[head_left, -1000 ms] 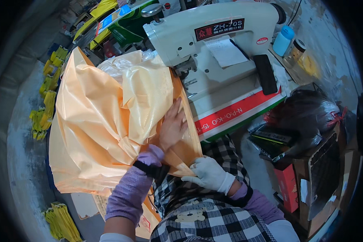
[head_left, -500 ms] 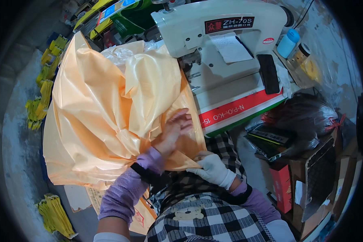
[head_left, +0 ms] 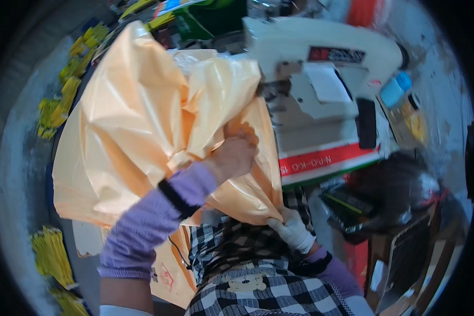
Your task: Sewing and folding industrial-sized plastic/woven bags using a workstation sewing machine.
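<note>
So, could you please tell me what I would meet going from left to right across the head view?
Lower-left yellow bundle, peach-coloured sack, white-gloved right hand, flat black object, blue bottle.

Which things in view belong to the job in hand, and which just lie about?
Seemingly in use:
peach sack, pinched by the right hand, left hand on it
sewing machine

Apparently lying about:
blue bottle
white paper
dark plastic bag
</note>
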Action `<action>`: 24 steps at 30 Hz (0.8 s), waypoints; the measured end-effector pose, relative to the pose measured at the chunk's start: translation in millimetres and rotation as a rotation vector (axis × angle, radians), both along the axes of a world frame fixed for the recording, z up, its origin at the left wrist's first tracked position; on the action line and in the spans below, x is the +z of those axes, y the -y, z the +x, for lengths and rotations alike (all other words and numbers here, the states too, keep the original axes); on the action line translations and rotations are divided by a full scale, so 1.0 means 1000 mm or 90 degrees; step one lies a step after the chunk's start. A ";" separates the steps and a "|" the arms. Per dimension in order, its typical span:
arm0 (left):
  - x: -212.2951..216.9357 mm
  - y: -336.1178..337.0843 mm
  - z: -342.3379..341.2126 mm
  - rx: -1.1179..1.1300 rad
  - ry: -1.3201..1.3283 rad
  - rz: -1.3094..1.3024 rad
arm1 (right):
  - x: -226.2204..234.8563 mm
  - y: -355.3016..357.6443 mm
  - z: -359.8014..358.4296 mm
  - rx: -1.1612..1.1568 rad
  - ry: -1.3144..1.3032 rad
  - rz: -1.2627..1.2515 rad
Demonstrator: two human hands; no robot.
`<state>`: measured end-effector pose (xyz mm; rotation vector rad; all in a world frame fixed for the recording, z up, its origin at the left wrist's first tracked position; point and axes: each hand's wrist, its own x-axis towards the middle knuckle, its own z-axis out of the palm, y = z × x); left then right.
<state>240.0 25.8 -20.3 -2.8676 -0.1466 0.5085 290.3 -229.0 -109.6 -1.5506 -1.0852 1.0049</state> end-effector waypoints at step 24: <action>0.072 0.054 -0.028 0.197 0.518 -0.763 | -0.004 -0.095 0.042 -0.041 0.356 0.226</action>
